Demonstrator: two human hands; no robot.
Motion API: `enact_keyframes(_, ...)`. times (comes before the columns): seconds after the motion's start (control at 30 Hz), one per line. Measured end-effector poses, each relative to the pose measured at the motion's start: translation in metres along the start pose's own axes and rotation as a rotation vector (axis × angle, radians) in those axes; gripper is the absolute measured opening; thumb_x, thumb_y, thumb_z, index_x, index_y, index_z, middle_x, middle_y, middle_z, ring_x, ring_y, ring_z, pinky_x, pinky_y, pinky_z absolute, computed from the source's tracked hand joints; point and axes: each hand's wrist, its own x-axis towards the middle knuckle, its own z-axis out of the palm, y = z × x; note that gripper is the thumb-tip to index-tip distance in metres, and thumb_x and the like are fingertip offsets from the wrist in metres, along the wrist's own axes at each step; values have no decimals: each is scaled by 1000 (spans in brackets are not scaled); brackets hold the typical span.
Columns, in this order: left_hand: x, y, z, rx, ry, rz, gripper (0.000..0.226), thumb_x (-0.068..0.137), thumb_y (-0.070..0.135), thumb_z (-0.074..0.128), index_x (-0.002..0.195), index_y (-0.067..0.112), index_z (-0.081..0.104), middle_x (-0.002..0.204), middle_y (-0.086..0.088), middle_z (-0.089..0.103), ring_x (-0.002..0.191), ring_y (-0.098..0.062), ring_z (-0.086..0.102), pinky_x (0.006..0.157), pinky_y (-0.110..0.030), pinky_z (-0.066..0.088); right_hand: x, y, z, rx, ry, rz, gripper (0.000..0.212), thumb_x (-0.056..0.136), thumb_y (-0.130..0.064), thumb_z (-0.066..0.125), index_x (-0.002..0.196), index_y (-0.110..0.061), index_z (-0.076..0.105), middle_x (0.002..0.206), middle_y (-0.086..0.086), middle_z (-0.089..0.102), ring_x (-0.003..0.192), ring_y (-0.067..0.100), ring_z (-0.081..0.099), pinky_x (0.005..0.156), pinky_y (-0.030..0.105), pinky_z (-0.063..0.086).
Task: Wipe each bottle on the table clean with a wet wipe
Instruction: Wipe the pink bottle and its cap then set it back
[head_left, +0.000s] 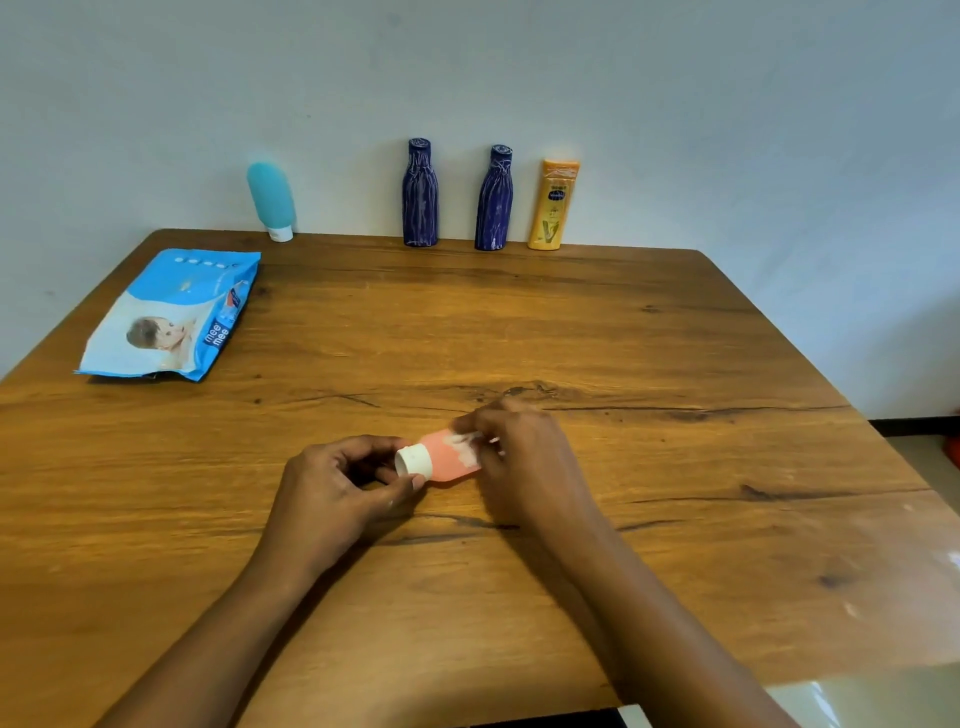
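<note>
A small pink bottle (445, 459) with a white cap (413, 461) lies on its side at the middle of the wooden table (623, 338). My left hand (337, 488) pinches the cap end. My right hand (524, 462) presses a white wet wipe (464, 447) against the bottle's body. Along the far edge by the wall stand a teal tube (270, 200) on its white cap, two dark blue bottles (420, 195) (494, 200) and a yellow lotion bottle (554, 205).
A blue and white pack of wet wipes (171, 317) lies flat at the table's left. The table's right edge drops to a floor at the far right. A pale surface shows at the bottom right corner.
</note>
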Motion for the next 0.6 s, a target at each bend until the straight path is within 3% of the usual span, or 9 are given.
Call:
enact_keyframes(0.1, 0, 0, 0, -25, -5, 15, 35, 69, 16, 80, 100, 27, 68, 82, 14, 69, 78, 5, 63, 65, -7, 48, -3, -14, 7, -21, -17, -109, 31, 92, -11, 50, 120, -21, 61, 114, -2, 57, 106, 13, 45, 85, 21, 35)
enact_keyframes(0.23, 0, 4, -1, -62, -5, 15, 39, 74, 14, 76, 107, 30, 65, 97, 19, 65, 90, 5, 62, 71, -10, 50, 12, 20, 0, -43, -40, 88, 30, 90, -10, 52, 115, -20, 65, 111, 2, 59, 104, 18, 51, 84, 26, 39)
enact_keyframes(0.3, 3, 8, 1, -251, 25, -67, 38, 79, 9, 71, 112, 27, 65, 101, 19, 64, 90, 6, 63, 72, -16, 55, 8, 23, 1, 16, -46, 131, 31, 89, -8, 52, 114, -20, 65, 111, 1, 59, 102, 15, 53, 85, 25, 41)
enact_keyframes(0.43, 12, 22, 21, -712, 142, -328, 39, 84, 2, 63, 119, 19, 59, 96, 7, 68, 83, -8, 66, 67, -20, 56, -5, 15, 11, 90, 40, 174, 31, 89, -11, 53, 116, -20, 64, 108, -1, 59, 96, 13, 56, 80, 23, 44)
enact_keyframes(0.6, 14, 30, 35, -745, 90, -370, 29, 79, 1, 67, 103, 16, 62, 94, -2, 72, 87, -13, 69, 73, -26, 56, -17, 9, 15, 195, 97, 196, 28, 87, -11, 57, 112, -19, 67, 101, -3, 59, 89, 11, 58, 80, 27, 48)
